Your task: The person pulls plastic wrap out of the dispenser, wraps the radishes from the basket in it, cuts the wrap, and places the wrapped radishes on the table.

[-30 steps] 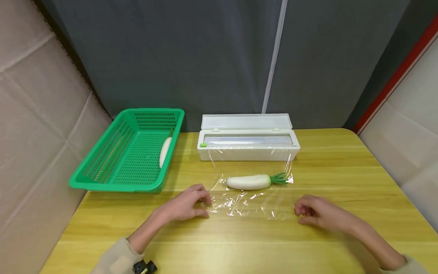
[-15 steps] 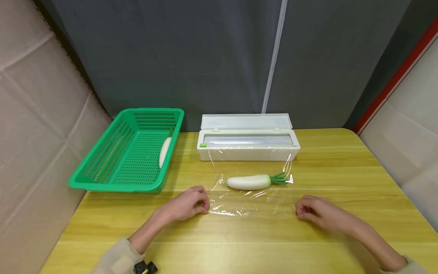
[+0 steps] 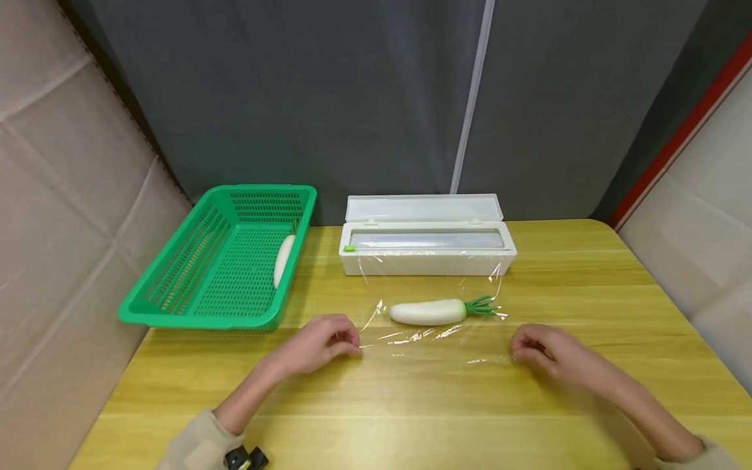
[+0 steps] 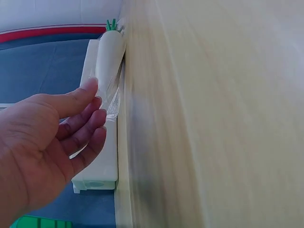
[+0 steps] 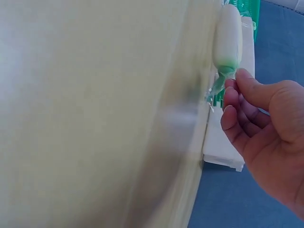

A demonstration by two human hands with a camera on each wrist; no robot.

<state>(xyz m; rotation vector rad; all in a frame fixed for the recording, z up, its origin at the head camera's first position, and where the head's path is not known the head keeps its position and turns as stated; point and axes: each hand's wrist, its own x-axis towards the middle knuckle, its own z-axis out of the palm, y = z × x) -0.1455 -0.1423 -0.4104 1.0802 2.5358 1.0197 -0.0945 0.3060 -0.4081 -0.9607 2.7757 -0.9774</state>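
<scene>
A white radish (image 3: pixel 427 313) with green stalks lies on a sheet of clear plastic wrap (image 3: pixel 405 337) in the middle of the table. From a white dispenser box (image 3: pixel 427 264) behind it the wrap stretches toward me. My left hand (image 3: pixel 322 344) pinches the wrap's near left corner between thumb and fingertips. At the near right corner my right hand (image 3: pixel 549 356) pinches the film the same way. In the left wrist view, the film (image 4: pixel 114 102) runs from the fingertips toward the radish. The right wrist view has the radish's green stalks (image 5: pixel 221 84) just beyond my fingertips.
A green plastic basket (image 3: pixel 200 322) stands at the left, with a second white radish (image 3: pixel 284 261) along its right wall. The box's lid (image 3: pixel 424 208) is raised at the back, and a green slider (image 3: pixel 350 248) sits at its left end. Grey cloth (image 3: pixel 329 98) hangs behind the table.
Both hands have closed their fingertips on the wrap's near corners. They have since moved slightly away from me, and the wrap's front edge looks raised. The radish and box stay put.
</scene>
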